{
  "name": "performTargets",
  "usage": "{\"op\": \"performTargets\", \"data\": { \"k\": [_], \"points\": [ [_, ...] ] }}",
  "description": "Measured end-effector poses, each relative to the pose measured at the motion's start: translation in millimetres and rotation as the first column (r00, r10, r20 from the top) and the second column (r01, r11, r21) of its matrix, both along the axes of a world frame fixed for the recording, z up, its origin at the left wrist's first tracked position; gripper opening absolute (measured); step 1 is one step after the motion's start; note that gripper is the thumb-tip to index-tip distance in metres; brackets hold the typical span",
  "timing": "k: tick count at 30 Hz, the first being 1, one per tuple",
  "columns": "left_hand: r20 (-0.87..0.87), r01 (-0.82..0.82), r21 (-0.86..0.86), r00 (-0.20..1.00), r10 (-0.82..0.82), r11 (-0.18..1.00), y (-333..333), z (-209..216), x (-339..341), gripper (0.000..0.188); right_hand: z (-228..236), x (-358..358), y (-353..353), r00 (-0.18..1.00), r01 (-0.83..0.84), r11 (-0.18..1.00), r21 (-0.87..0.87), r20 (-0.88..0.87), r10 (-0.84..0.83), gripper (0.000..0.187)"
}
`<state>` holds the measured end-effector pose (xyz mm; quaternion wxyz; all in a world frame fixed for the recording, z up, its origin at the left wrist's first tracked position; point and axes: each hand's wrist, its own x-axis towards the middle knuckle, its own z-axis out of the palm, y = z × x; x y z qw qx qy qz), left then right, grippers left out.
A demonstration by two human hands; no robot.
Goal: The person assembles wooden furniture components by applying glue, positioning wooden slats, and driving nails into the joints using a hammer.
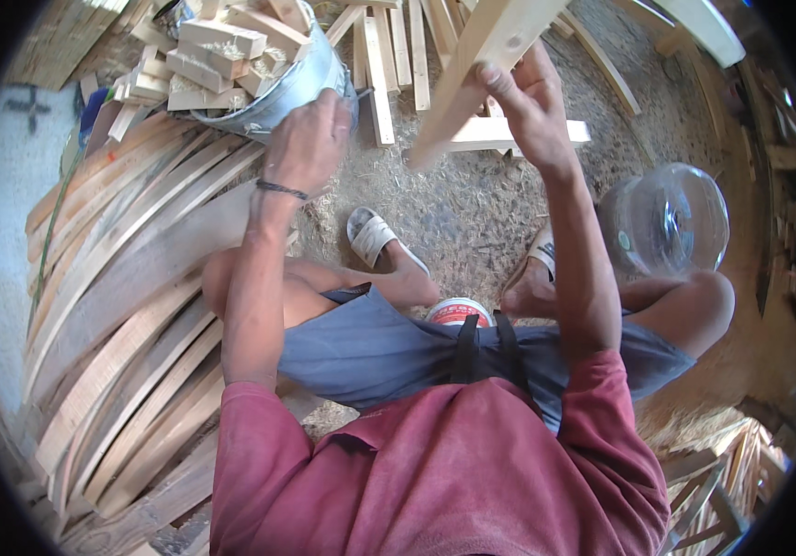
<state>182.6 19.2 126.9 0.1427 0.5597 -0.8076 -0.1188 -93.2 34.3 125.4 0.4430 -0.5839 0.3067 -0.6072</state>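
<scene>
My right hand (pixel 535 111) grips a pale wooden board (pixel 486 65), thumb on its near face and fingers behind its edge. The board slants from the upper right down toward the middle, raised above the floor. My left hand (pixel 310 139) is closed at the near side of a grey metal tub (pixel 328 69). Its fingers are curled out of sight, so what they hold, if anything, is hidden. Short wooden blocks (pixel 217 46) dusted with shavings are heaped in the tub. Beneath the raised board, a squared wooden piece (pixel 555 134) lies on the floor.
Long curved wooden slats (pixel 129 269) are stacked along my left. Several straight wooden strips (pixel 379 74) lie beyond my feet. A large clear plastic bottle (pixel 671 222) stands by my right knee. Between my legs is a red and white bucket (pixel 459 310). Shavings cover the floor (pixel 435 222).
</scene>
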Motion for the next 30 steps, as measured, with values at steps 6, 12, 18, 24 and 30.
{"op": "performTargets", "data": {
  "k": [6, 12, 18, 24, 30],
  "points": [
    [-0.511, -0.383, 0.174, 0.753, 0.415, 0.907, 14, -19, 55, 0.033, -85, 8, -12, 0.511, 0.075, 0.962, 0.263, -0.838, 0.189, 0.044],
    [-0.554, -0.380, 0.021, 0.766, 0.327, 0.925, -4, -15, 42, 0.031, -249, -7, -6, 0.053, 0.024, 0.999, 0.032, -0.998, 0.030, 0.043],
    [-0.405, -0.340, -0.119, 0.874, 0.267, 0.933, -16, -22, 27, 0.026, -311, 15, -2, 0.013, 0.082, 0.989, 0.120, -0.993, 0.119, 0.046],
    [-0.324, -0.304, -0.048, 0.906, 0.273, 0.951, -27, -27, 26, 0.026, -346, 16, 8, 0.041, 0.154, 0.986, 0.056, -0.998, 0.050, 0.048],
    [-0.005, -0.218, 0.224, 0.974, 0.224, 0.950, -32, -54, 16, 0.029, -347, 17, -1, 0.047, 0.114, 0.994, -0.006, -0.999, -0.011, 0.042]
  ]
}}
